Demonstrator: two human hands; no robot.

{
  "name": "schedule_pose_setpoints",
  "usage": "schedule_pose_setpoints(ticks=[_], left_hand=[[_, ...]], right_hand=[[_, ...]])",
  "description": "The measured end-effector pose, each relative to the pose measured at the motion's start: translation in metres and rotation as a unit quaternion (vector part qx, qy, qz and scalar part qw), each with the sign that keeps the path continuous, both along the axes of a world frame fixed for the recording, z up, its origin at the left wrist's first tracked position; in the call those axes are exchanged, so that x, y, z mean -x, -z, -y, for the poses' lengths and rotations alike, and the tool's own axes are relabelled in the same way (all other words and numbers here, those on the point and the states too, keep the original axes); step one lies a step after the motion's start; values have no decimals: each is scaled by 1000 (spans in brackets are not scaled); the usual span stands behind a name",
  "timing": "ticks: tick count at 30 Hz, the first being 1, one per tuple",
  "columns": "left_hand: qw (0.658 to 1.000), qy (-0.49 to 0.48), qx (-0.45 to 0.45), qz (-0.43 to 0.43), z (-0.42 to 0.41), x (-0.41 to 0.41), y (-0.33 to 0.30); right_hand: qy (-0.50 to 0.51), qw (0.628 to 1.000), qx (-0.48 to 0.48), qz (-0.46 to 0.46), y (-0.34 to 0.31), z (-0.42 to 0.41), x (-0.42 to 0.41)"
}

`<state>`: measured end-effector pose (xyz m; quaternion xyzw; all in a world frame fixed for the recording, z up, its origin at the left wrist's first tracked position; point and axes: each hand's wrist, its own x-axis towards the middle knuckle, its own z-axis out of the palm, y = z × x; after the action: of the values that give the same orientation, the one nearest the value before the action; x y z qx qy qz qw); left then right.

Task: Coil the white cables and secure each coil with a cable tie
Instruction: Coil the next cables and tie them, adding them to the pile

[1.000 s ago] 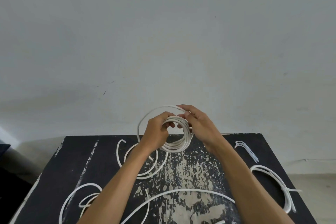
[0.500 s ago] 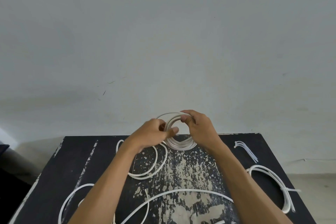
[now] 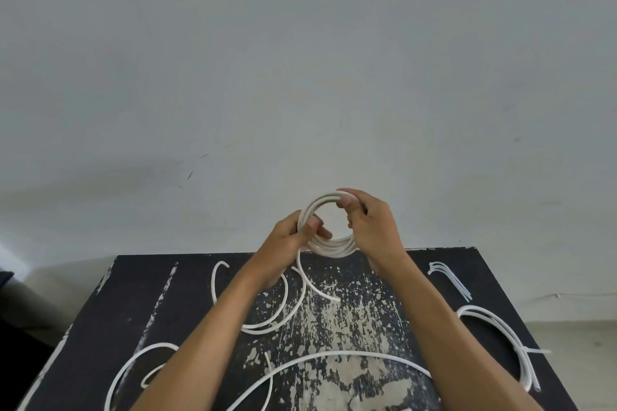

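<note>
Nearest us, loose white cables [image 3: 334, 360] sprawl over the black table [image 3: 187, 307]; a tied coil [image 3: 500, 334] and spare ties [image 3: 450, 280] lie at right. Further on, above the table's far edge, our left hand [image 3: 287, 240] and right hand [image 3: 374, 227] each grip the coil [image 3: 329, 243], fingers curled round its loops.

Both hands, left [image 3: 287, 238] and right [image 3: 374, 227], grip white cable coil [image 3: 329, 245] above black table [image 3: 187, 304].
</note>
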<state>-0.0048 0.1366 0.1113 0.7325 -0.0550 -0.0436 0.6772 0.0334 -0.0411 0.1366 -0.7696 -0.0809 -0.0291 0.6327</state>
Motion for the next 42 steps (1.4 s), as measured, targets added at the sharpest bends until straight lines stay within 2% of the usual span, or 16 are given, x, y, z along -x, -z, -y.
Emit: schedule_pose_setpoints(ticks=[2, 6, 12, 15, 17, 20, 22, 24, 27, 29, 31, 33, 36, 38, 42], left_hand=[[995, -52, 79, -11, 10, -1, 4], [987, -140, 80, -27, 22, -7, 4], [949, -232, 197, -80, 18, -14, -1], [931, -237, 260, -96, 19, -13, 0], [926, -234, 275, -105, 21, -10, 2], [937, -226, 241, -111, 27, -4, 6], [944, -215, 222, -117, 31, -1, 12], [946, -197, 225, -126, 36, 3, 17], [948, -154, 244, -131, 42, 11, 23], [962, -122, 202, -141, 43, 14, 26], [981, -108, 64, -147, 40, 13, 26], [983, -102, -43, -150, 36, 10, 22], [988, -74, -87, -105, 34, -1, 12], [986, -58, -142, -60, 37, -8, 5], [958, -37, -283, 2, 43, -25, -1]], right_hand=[[4, 999, -38, -24, 5, -2, 1], [-20, 994, -61, -93, 16, 4, 9], [160, 962, -64, -211, 60, 8, 31], [131, 938, -101, -305, 71, 5, 33], [91, 925, -164, -331, 72, 0, 32], [56, 918, -269, -285, 65, -3, 29], [10, 927, -286, -245, 58, -3, 29], [-17, 946, -254, -203, 53, -3, 29], [-6, 981, -135, -141, 54, -1, 28], [17, 987, -92, -129, 57, 1, 28], [39, 987, -85, -132, 61, 7, 27], [43, 989, -67, -125, 62, 13, 24], [15, 995, -9, -101, 64, 22, 19], [-10, 996, 4, -93, 65, 26, 17], [-14, 996, 7, -83, 64, 36, 11]])
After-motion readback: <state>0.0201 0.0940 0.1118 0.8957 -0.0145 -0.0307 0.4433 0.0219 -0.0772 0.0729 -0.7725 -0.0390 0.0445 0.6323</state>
